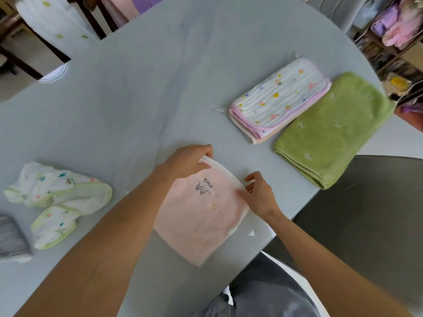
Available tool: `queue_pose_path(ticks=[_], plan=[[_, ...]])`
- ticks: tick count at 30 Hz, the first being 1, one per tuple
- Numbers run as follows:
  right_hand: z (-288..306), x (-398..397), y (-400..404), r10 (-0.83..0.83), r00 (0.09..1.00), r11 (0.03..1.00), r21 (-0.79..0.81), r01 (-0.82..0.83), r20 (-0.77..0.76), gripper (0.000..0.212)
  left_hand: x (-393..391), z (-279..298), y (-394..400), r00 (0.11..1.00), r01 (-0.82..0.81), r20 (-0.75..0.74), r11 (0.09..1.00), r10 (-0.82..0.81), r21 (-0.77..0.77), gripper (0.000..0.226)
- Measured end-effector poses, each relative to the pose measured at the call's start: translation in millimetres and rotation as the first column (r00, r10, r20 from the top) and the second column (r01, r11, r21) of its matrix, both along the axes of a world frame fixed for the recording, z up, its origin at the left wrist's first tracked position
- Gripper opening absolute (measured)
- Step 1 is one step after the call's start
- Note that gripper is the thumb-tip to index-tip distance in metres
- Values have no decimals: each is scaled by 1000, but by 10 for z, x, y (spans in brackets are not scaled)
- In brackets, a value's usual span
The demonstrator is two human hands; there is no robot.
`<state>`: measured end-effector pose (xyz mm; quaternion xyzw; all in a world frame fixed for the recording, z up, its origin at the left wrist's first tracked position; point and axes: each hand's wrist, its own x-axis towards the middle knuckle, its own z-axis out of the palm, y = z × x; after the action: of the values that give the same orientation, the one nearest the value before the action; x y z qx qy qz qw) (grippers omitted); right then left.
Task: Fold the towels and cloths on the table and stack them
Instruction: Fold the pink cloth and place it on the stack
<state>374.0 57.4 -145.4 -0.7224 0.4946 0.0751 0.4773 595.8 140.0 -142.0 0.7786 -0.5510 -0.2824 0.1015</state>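
Two folded pieces – striped cloth (pixel 280 99) and green towel (pixel 332 129) – lie side by side, unstacked. Both hands, left (pixel 185 162) and right (pixel 258 195), pinch the pink towel's (pixel 201 216) far corners. Crumpled cloth (pixel 57 200) and grey cloth (pixel 11 241) wait – about halfway, I judge.

both forearms bare, reaching forward from the lower edge of the view, converging toward centre. left hand (pixel 186 164) palm down, knuckles up, fingers curled with tips pinching at its 1 o'clock side. right hand (pixel 257 194) at 4 o'clock of the left, set apart from it, thumb and fingers bent in a pinch toward 10 o'clock. right wrist angled inward.
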Motion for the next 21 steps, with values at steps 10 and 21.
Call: queue_pose_path(ticks=[10, 21], plan=[[-104, -28, 43, 279, 959, 910, -333, -246, 54, 28, 31, 3, 52, 960, 125, 280, 909, -9, -398, 22], [-117, -38, -289, 331, 944, 812, -509, -284, 2, 47, 144, -166, -126, 929, 225, 316, 972, -194, -66, 49]])
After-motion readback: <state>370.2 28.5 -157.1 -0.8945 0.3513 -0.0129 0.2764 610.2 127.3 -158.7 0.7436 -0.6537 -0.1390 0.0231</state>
